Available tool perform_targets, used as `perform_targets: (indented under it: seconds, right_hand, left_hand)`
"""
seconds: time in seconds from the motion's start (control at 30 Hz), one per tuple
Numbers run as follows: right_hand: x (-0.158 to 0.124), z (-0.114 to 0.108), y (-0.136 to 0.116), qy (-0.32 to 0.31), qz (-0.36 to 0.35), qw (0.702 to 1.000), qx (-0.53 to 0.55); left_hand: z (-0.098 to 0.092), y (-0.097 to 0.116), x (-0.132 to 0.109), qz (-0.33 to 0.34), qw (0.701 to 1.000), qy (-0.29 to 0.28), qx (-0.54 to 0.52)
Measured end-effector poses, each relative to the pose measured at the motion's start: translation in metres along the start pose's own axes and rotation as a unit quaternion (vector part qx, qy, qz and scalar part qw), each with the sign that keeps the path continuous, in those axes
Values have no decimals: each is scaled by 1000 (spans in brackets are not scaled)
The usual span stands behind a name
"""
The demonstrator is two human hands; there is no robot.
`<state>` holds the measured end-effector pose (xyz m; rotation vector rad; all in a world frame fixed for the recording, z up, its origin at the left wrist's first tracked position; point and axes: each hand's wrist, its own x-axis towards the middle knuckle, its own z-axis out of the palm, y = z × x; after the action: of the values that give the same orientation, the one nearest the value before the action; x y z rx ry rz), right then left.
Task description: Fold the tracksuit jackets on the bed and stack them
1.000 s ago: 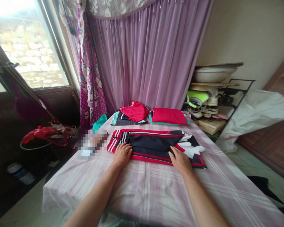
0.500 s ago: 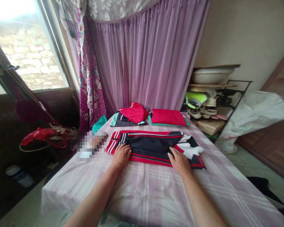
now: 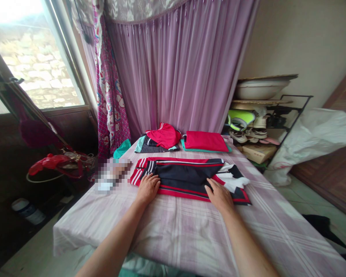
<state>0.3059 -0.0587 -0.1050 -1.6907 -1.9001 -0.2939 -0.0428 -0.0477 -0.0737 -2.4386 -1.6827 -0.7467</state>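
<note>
A navy, red and white garment [image 3: 187, 176] lies folded flat across the middle of a table covered with a pale pink checked cloth [image 3: 190, 231]. My left hand [image 3: 147, 187] rests flat on the garment's left end by the red-and-white striped cuff, fingers stretched out. My right hand [image 3: 220, 197] lies flat on the near red edge towards the right end, fingers spread. Neither hand holds anything.
At the table's far end lie a crumpled red garment on dark clothes [image 3: 160, 139] and a folded red piece [image 3: 205, 141]. A purple curtain [image 3: 178, 69] hangs behind. A shelf with shoes and a basin [image 3: 258, 115] stands to the right, a window [image 3: 31, 65] to the left.
Both hands stay pressed on the garment in the same places. Only the camera has shifted slightly.
</note>
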Motion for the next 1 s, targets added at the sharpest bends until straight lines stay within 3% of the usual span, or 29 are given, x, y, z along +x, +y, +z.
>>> perform_targets:
  seconds: [1.0]
  right_hand:
    - [-1, -3, -3, -18, 14, 1000, 2]
  left_hand:
    - [0, -1, 0, 2, 1000, 9, -11]
